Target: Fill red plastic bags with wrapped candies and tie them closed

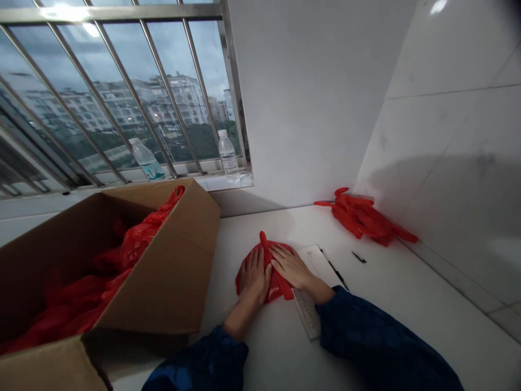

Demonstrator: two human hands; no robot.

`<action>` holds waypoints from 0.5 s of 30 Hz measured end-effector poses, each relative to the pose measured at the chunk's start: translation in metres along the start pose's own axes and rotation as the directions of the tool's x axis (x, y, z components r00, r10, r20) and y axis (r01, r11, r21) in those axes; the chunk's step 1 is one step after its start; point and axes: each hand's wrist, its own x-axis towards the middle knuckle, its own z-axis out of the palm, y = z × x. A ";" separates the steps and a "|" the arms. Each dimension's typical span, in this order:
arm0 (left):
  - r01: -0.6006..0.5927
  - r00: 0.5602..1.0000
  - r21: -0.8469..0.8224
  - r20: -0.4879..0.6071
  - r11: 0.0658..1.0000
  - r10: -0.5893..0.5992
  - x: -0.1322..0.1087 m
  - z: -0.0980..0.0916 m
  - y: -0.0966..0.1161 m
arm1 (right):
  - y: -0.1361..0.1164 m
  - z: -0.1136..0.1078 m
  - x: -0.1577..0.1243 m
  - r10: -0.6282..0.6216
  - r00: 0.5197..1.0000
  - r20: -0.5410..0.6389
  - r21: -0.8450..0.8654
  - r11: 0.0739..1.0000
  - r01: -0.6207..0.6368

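Note:
A red plastic bag (275,288) lies bunched on the white table in front of me. My left hand (254,274) rests flat on its left part, fingers stretched out and pointing away from me. My right hand (291,266) lies across its right part, palm down, with the fingers extended towards the upper left. One red strip of the bag sticks out beyond the fingertips. Under my right wrist is a white notepad (319,260), partly covered by the sleeve, and a white slab with rows of marks (306,315) lies nearer me.
At left stands an open cardboard box (179,260) holding red plastic bags (109,277). More red bags (366,217) lie against the right wall. A black pen (336,271) and a small black cap (359,257) are right of the notepad. Two bottles (228,157) (147,160) stand by the barred window.

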 end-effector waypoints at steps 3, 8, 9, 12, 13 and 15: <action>0.007 1.000 -0.001 0.015 1.000 -0.007 0.000 0.003 0.000 | 0.001 0.004 0.001 -0.006 1.000 -0.017 -0.012 1.000 0.006; 0.009 1.000 -0.031 0.015 0.999 -0.008 -0.002 0.006 0.000 | 0.003 0.010 0.001 -0.018 0.998 -0.064 -0.002 1.000 0.018; 0.010 1.000 -0.040 0.015 0.999 -0.009 -0.003 0.006 0.000 | 0.003 0.011 0.001 -0.022 0.997 -0.076 0.004 1.000 0.023; 0.002 1.000 -0.078 0.010 0.997 -0.002 -0.003 0.003 0.000 | 0.002 0.008 0.001 -0.040 0.993 -0.114 0.034 0.998 0.044; -0.005 1.000 -0.095 0.009 0.996 0.006 -0.004 0.001 0.000 | 0.001 0.004 0.001 -0.046 0.991 -0.127 0.048 0.997 0.053; -0.028 0.999 -0.133 0.012 0.991 0.030 -0.005 -0.007 0.001 | 0.000 -0.006 0.001 -0.054 0.986 -0.158 0.079 0.995 0.068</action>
